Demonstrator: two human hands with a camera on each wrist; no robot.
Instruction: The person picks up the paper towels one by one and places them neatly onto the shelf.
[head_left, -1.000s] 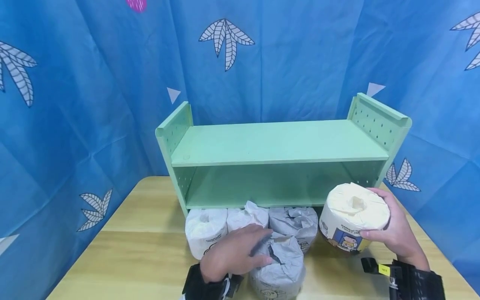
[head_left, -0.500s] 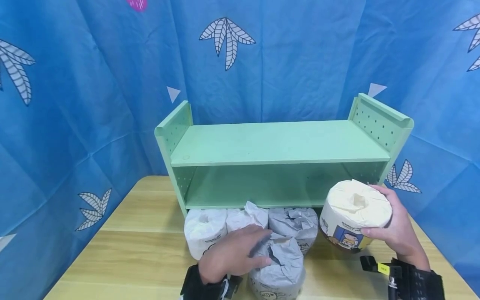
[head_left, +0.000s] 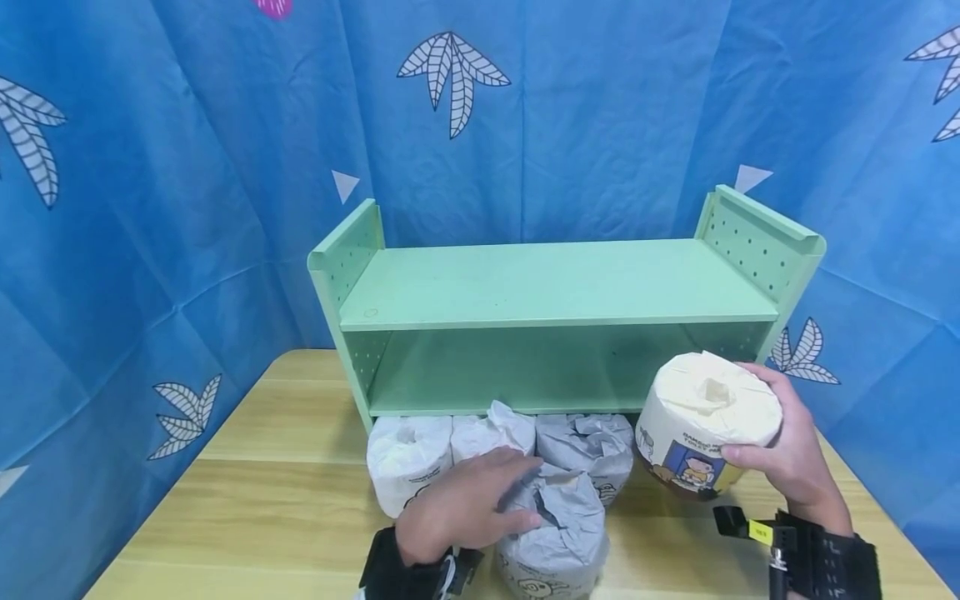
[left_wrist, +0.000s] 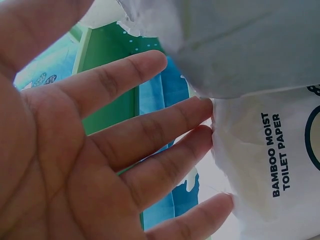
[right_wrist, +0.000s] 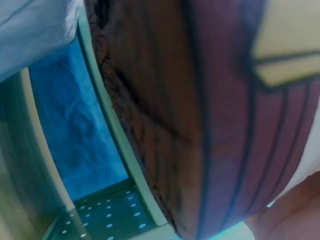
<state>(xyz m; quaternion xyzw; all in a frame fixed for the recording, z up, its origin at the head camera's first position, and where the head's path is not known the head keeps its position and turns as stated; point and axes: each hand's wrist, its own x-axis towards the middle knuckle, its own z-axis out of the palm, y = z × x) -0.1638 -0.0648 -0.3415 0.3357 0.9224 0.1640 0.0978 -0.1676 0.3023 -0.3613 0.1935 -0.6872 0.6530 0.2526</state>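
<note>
My right hand (head_left: 798, 454) grips a wrapped toilet paper roll (head_left: 708, 408) from its right side, thumb across the front. This roll is tilted toward me in front of the green shelf's right end; its striped print (right_wrist: 225, 125) fills much of the right wrist view. My left hand (head_left: 468, 504) reaches over a front toilet paper roll (head_left: 555, 542) with fingers spread and fairly straight. In the left wrist view its fingertips (left_wrist: 202, 107) are right at a white wrapper marked "Bamboo Moist Toilet Paper" (left_wrist: 265, 155). Part of the front roll is hidden behind that hand.
A white roll (head_left: 405, 458), a second white roll (head_left: 491, 435) and a greyish roll (head_left: 588, 446) stand in a row under the front edge of a two-tier green shelf (head_left: 555, 283). Wooden table (head_left: 247, 500) extends left. A blue patterned curtain (head_left: 600, 125) hangs behind.
My right hand has raised its toilet paper roll slightly and tipped its front a little more into view. My left hand has stayed in nearly the same place over the front roll.
</note>
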